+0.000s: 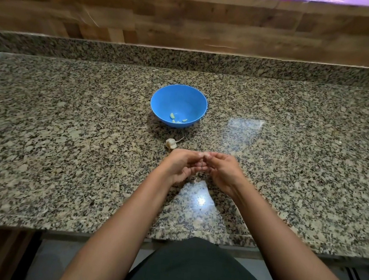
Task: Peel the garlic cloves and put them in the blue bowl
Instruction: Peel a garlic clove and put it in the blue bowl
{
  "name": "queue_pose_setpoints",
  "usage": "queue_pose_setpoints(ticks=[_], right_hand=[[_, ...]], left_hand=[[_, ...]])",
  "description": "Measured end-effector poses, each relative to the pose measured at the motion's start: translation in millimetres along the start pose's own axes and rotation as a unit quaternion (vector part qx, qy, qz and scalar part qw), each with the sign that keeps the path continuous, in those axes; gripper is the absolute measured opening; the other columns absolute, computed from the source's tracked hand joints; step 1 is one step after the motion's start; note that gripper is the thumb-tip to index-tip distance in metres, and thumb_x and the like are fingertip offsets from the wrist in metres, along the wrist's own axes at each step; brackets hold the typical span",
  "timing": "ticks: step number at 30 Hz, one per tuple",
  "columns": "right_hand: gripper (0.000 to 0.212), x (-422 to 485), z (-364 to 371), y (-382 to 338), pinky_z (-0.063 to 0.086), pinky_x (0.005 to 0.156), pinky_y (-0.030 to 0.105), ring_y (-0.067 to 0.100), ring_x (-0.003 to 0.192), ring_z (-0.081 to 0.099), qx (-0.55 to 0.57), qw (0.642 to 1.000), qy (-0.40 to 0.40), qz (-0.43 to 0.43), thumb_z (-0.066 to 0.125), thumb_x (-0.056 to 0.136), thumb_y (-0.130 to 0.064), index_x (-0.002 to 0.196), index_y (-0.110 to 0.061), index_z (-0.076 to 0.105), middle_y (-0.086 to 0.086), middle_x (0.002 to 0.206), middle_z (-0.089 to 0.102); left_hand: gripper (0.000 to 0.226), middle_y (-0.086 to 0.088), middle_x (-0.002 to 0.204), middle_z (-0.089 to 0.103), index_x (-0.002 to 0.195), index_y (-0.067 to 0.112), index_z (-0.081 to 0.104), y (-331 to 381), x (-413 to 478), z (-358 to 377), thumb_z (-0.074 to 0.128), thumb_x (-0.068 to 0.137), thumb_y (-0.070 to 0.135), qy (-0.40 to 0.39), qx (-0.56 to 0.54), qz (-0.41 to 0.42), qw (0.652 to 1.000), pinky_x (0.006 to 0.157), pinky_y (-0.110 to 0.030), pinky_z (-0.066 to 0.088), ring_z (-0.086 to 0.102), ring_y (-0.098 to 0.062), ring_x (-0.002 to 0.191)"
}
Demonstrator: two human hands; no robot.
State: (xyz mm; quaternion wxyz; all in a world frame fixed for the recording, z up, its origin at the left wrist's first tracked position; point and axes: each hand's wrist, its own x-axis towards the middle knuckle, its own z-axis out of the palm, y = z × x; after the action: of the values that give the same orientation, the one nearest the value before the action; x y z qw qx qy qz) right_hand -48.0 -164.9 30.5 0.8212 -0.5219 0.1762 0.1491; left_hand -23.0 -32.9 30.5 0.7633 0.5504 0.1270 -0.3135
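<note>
A blue bowl (179,102) stands on the granite counter (69,130) with a few pale peeled cloves (172,116) at its bottom. Just in front of it lies the rest of a garlic bulb (171,143) with a dry stem. My left hand (182,165) and my right hand (222,169) meet fingertip to fingertip a little nearer to me, fingers curled round a small garlic clove (205,155) that is mostly hidden between them. A scrap of pale skin (197,180) lies on the counter under the hands.
A granite upstand (185,59) and a wooden wall (188,18) close off the back. The counter's front edge (105,231) runs close to my body. Bright light glares on the stone in front of me.
</note>
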Motion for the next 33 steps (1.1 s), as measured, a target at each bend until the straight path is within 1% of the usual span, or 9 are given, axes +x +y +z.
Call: queue_pose_setpoints(ticks=[3, 6, 10, 16, 19, 24, 28, 31, 33], right_hand=[[0.012, -1.0, -5.3, 0.4, 0.052, 0.061, 0.021, 0.016, 0.064, 0.058, -0.015, 0.999, -0.008, -0.032, 0.050, 0.090, 0.003, 0.091, 0.005, 0.062, 0.012, 0.075, 0.063], [0.010, -2.4, -8.1, 2.3, 0.055, 0.065, 0.023, 0.017, 0.067, 0.062, -0.134, 0.987, 0.008, -0.083, 0.055, 0.087, 0.001, 0.092, 0.000, 0.064, 0.011, 0.078, 0.067], [0.008, -3.7, -8.5, 5.4, 0.054, 0.063, 0.020, 0.014, 0.065, 0.062, -0.249, 0.956, 0.054, -0.145, 0.060, 0.087, -0.007, 0.092, -0.006, 0.067, 0.011, 0.079, 0.068], [0.008, -3.2, -9.3, 2.4, 0.055, 0.063, 0.022, 0.014, 0.066, 0.061, -0.280, 0.942, 0.037, -0.182, 0.061, 0.086, -0.003, 0.093, -0.004, 0.066, 0.014, 0.083, 0.067], [0.008, -1.5, -9.8, 3.5, 0.054, 0.063, 0.023, 0.016, 0.065, 0.060, -0.230, 0.960, 0.036, -0.158, 0.059, 0.087, -0.002, 0.091, 0.000, 0.065, 0.013, 0.079, 0.065], [0.012, -3.7, -4.8, 5.0, 0.052, 0.056, 0.020, 0.016, 0.059, 0.057, -0.001, 0.998, 0.027, -0.048, 0.049, 0.091, 0.002, 0.093, 0.009, 0.059, 0.013, 0.072, 0.059], [0.014, -8.2, -4.8, 4.0, 0.050, 0.055, 0.016, 0.015, 0.063, 0.052, 0.074, 0.997, 0.015, -0.013, 0.045, 0.093, 0.003, 0.094, 0.010, 0.057, 0.012, 0.074, 0.056], [0.015, -7.3, -3.7, 0.6, 0.051, 0.056, 0.017, 0.016, 0.065, 0.052, 0.088, 0.996, 0.017, 0.001, 0.044, 0.093, 0.003, 0.097, 0.011, 0.056, 0.014, 0.075, 0.056], [0.015, -6.6, -4.1, -1.2, 0.052, 0.057, 0.018, 0.016, 0.065, 0.053, 0.092, 0.996, 0.020, 0.009, 0.044, 0.093, 0.003, 0.095, 0.010, 0.057, 0.014, 0.075, 0.056]], left_hand=[[0.013, -0.010, 0.068, 0.062, 0.085, -0.006, 0.062, 3.7, 2.1, 3.8, 0.051, 0.091, -0.001, 0.029, 0.016, 0.027, 0.999, 0.054, -0.017, 0.052, 0.059, -0.012, 0.056], [0.011, -0.010, 0.068, 0.061, 0.087, -0.007, 0.062, 2.6, 2.6, 4.3, 0.054, 0.091, 0.000, 0.020, 0.026, 0.020, 0.999, 0.060, -0.021, 0.055, 0.060, -0.015, 0.060], [0.015, -0.006, 0.068, 0.058, 0.081, -0.002, 0.062, 3.6, 4.1, 6.2, 0.053, 0.091, 0.002, 0.032, 0.071, 0.021, 0.997, 0.056, -0.017, 0.051, 0.054, -0.011, 0.060], [0.021, -0.003, 0.064, 0.052, 0.074, 0.002, 0.059, 0.9, 4.2, 7.6, 0.050, 0.093, 0.002, 0.031, 0.121, 0.042, 0.991, 0.051, -0.015, 0.046, 0.048, -0.008, 0.055], [0.022, -0.004, 0.063, 0.054, 0.073, 0.002, 0.058, -0.4, 4.5, 7.5, 0.048, 0.093, 0.001, 0.034, 0.103, 0.029, 0.994, 0.049, -0.015, 0.046, 0.050, -0.008, 0.053], [0.026, -0.009, 0.060, 0.061, 0.071, -0.001, 0.059, -2.0, 3.2, 9.9, 0.046, 0.094, -0.001, 0.036, 0.052, 0.021, 0.998, 0.044, -0.015, 0.047, 0.059, -0.010, 0.046], [0.019, -0.006, 0.066, 0.057, 0.076, 0.008, 0.060, -2.3, 8.2, -1.4, 0.053, 0.092, 0.001, 0.103, 0.208, 0.105, 0.967, 0.054, -0.024, 0.046, 0.051, -0.012, 0.054], [0.019, -0.008, 0.077, 0.064, 0.083, 0.012, 0.065, -5.7, 7.0, -5.9, 0.053, 0.089, -0.001, 0.111, 0.318, 0.096, 0.937, 0.067, -0.031, 0.049, 0.056, -0.016, 0.065], [0.008, -0.004, 0.081, 0.067, 0.084, 0.016, 0.067, -8.3, 3.5, -3.6, 0.062, 0.087, 0.011, 0.121, 0.378, 0.108, 0.911, 0.071, -0.029, 0.048, 0.059, -0.015, 0.072]])
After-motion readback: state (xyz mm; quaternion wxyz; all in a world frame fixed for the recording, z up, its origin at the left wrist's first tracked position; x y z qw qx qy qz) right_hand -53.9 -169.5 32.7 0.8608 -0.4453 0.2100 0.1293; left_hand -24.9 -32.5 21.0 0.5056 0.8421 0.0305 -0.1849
